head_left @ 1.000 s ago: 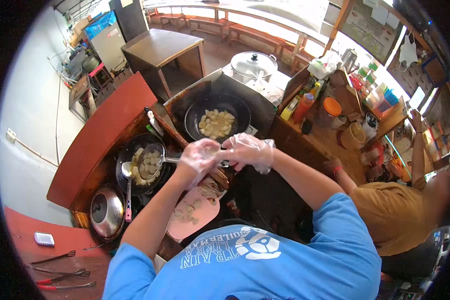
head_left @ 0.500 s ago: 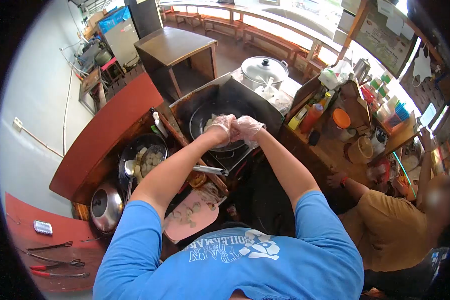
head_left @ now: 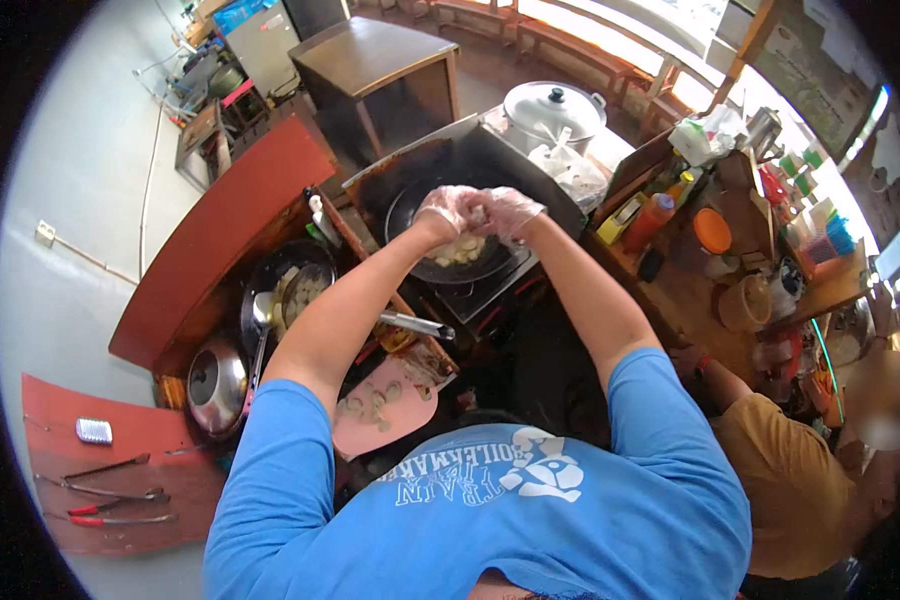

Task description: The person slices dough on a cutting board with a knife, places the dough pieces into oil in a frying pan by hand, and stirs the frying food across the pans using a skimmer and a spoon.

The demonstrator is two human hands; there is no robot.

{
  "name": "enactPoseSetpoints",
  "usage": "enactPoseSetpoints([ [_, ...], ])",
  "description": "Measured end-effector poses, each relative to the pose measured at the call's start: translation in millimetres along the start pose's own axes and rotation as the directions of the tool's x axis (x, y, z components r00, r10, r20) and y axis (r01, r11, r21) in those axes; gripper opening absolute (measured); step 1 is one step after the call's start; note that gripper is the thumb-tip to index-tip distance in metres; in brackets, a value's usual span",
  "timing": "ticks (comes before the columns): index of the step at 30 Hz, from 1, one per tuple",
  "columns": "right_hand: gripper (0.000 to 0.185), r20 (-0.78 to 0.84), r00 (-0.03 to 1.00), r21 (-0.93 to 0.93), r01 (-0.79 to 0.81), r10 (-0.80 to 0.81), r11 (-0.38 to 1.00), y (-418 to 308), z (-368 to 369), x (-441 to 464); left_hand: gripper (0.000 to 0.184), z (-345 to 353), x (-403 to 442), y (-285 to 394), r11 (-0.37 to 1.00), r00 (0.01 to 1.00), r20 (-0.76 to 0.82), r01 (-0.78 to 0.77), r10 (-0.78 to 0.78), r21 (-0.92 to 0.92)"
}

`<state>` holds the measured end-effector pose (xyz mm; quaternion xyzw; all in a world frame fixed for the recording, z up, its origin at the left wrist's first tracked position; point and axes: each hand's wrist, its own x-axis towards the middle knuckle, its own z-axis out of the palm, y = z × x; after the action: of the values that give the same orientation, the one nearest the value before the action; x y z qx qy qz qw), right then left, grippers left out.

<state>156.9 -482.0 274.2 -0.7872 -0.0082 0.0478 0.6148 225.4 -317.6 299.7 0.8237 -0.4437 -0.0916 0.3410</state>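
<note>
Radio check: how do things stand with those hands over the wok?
Left hand and right hand gloved, together above the wok; grip unclear. Pale food pieces in the wok, partly hidden by the hands. No other obstruction seen.

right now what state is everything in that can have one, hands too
left hand: gloved, close to the right, over the wok
right hand: gloved; anything held unclear
wok: holding pale pieces
ladle: resting in the left pan
large pot: lid on
pink board: slices on it
orange bottle: upright
</note>
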Motion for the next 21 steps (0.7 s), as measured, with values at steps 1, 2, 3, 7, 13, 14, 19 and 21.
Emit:
enactPoseSetpoints([
  [1,0.022,0.112,0.947,0.668,-0.296,0.3,0.683,-18,3,-3,0.027,-1,-1,-2,0.999,0.999,-0.013,-0.037,0.037,-0.007],
  [2,0.021,0.133,0.954,0.645,-0.288,0.267,0.708,-20,1,-2,0.031,-7,-5,5,0.999,1.0,-0.018,-0.003,0.004,0.041],
  [3,0.024,0.129,0.961,0.632,-0.269,0.244,0.726,-16,-1,-2,0.031,-9,-6,8,0.999,1.0,-0.02,0.011,-0.01,0.045],
  [7,0.037,0.157,0.944,-0.641,0.322,-0.291,0.697,-9,-14,5,0.034,-10,3,-7,0.991,1.0,0.007,0.031,-0.03,-0.128],
  [13,0.044,0.156,0.899,-0.588,0.417,-0.408,0.693,6,-17,26,0.032,-6,11,-24,0.998,0.998,-0.034,0.05,-0.052,-0.04],
  [14,0.044,0.144,0.911,-0.605,0.39,-0.386,0.694,2,-19,24,0.032,-7,12,-22,0.996,0.996,-0.033,0.084,-0.085,-0.034],
  [19,0.041,0.154,0.86,-0.463,0.498,-0.487,0.733,35,-33,40,0.032,-3,21,-27,0.988,0.99,-0.047,0.13,-0.134,-0.082],
  [21,0.037,0.142,0.881,-0.272,0.473,-0.451,0.838,77,-32,71,0.032,2,26,-33,0.986,0.988,-0.044,0.146,-0.15,-0.074],
])
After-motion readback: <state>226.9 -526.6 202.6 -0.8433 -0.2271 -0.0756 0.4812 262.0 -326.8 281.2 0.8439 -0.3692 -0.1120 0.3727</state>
